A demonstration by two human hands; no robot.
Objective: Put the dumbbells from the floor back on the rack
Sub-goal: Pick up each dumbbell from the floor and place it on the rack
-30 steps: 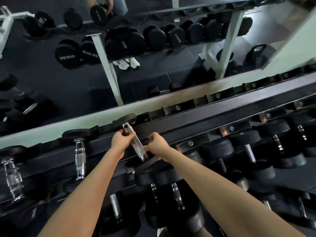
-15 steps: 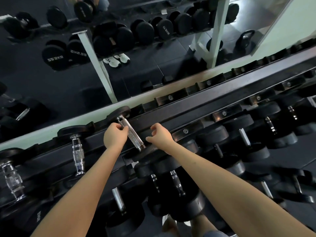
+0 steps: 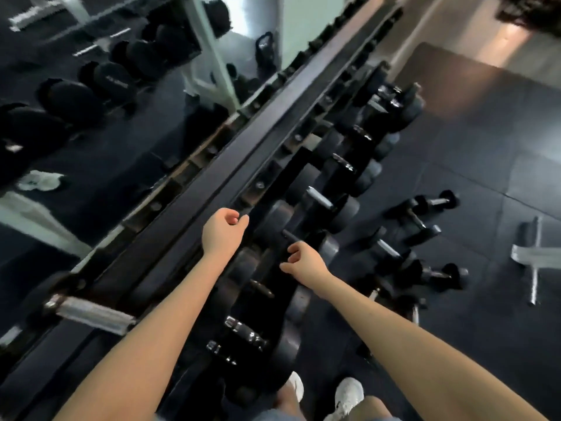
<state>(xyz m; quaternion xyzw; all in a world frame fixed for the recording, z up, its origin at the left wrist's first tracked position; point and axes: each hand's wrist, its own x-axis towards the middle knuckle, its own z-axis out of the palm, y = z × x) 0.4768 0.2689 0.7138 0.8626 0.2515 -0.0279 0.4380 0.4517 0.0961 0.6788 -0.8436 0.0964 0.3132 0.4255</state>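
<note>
left hand (image 3: 223, 230), right hand (image 3: 303, 262): loosely curled, seemingly empty over black steel rack (image 3: 230, 177), free for black chrome-handled floor dumbbells (image 3: 437, 202).

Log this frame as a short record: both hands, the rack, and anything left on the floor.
left hand: loosely curled, holding nothing, over the rack
right hand: loosely curled, holding nothing
rack: long black metal rack, lower tiers holding large black round-headed dumbbells with chrome handles
floor: several small black dumbbells lying on the dark rubber floor, right of the rack
task status: unfinished
</note>
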